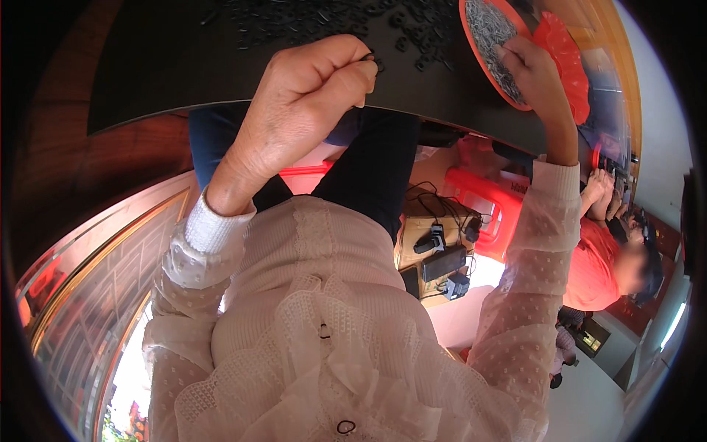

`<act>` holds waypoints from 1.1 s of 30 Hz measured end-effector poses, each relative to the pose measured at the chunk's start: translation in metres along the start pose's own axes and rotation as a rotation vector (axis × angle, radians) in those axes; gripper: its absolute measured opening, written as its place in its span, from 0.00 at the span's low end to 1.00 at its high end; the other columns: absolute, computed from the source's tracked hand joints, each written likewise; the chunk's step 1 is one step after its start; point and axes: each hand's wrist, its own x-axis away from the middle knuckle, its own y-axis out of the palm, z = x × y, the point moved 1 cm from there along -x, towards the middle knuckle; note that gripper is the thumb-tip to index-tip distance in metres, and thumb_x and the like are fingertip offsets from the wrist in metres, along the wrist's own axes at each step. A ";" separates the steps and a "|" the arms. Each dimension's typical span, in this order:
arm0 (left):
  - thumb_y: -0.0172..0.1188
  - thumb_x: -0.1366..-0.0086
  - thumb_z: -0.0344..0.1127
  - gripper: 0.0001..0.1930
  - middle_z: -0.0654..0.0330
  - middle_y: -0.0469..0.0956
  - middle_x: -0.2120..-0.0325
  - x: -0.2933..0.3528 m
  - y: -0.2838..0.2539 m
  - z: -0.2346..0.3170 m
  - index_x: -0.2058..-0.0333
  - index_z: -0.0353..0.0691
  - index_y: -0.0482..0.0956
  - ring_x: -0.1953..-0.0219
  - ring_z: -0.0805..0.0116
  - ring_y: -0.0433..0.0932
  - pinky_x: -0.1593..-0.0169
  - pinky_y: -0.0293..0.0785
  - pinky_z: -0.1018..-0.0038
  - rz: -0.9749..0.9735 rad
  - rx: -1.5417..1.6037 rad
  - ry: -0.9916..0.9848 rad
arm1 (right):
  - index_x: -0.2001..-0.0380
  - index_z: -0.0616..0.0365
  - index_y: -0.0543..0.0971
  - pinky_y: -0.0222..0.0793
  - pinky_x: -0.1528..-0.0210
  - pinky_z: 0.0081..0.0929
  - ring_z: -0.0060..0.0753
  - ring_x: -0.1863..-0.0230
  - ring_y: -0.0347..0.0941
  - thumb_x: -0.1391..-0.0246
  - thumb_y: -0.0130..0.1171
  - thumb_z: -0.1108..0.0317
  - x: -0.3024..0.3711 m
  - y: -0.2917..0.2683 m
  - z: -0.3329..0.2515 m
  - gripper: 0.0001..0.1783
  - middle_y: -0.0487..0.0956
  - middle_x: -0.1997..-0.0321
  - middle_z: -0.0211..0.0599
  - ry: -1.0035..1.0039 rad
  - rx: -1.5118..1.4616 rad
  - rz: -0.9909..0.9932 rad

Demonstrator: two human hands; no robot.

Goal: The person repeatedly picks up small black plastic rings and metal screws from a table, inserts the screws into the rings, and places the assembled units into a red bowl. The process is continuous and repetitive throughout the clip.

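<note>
Dark worktop [177,81] in front of the knees. L hand's [309,96] fingers pinch 1 small black part [370,57], prob. to steady it near the edge; loose black curved parts [420,29] lie just beyond, too many to count. R hand's [529,68] fingers, bunched, dip into 1 orange bowl [468,31] of thin grey pieces [490,29], uncountable; can't tell if gripping any. Bowl's presumably there for R reach. 1 red wavy-rimmed dish [563,66], right of those fingers.
</note>
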 end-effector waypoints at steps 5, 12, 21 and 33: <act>0.48 0.35 0.30 0.09 0.67 0.67 0.84 -0.001 0.003 -0.006 0.73 0.35 0.74 0.85 0.81 0.67 0.79 0.64 0.84 -0.016 0.017 0.018 | 0.67 0.65 0.76 0.64 0.69 0.32 0.38 0.77 0.67 0.43 0.56 0.61 0.004 -0.002 0.001 0.14 0.71 0.79 0.46 0.077 -0.160 0.084; 0.48 0.34 0.31 0.09 0.65 0.70 0.82 -0.002 0.001 -0.003 0.72 0.34 0.74 0.81 0.81 0.66 0.76 0.65 0.83 -0.031 0.041 -0.022 | 0.70 0.63 0.76 0.58 0.73 0.19 0.16 0.77 0.61 0.40 0.55 0.60 0.006 -0.003 -0.066 0.15 0.68 0.80 0.25 0.003 -0.381 0.105; 0.48 0.38 0.31 0.09 0.64 0.71 0.80 0.000 -0.004 0.003 0.73 0.33 0.73 0.78 0.80 0.65 0.72 0.63 0.81 -0.087 0.142 -0.078 | 0.78 0.58 0.72 0.42 0.82 0.13 0.08 0.83 0.50 0.38 0.52 0.60 -0.004 0.009 -0.152 0.17 0.58 0.85 0.16 -0.029 -0.762 -0.361; 0.48 0.39 0.34 0.10 0.65 0.68 0.81 0.001 -0.012 0.010 0.75 0.33 0.72 0.77 0.78 0.64 0.73 0.59 0.78 -0.124 0.119 -0.125 | 0.83 0.60 0.72 0.44 0.79 0.19 0.12 0.81 0.52 0.44 0.58 0.56 -0.011 0.008 -0.163 0.20 0.60 0.86 0.20 -0.013 -0.804 -0.484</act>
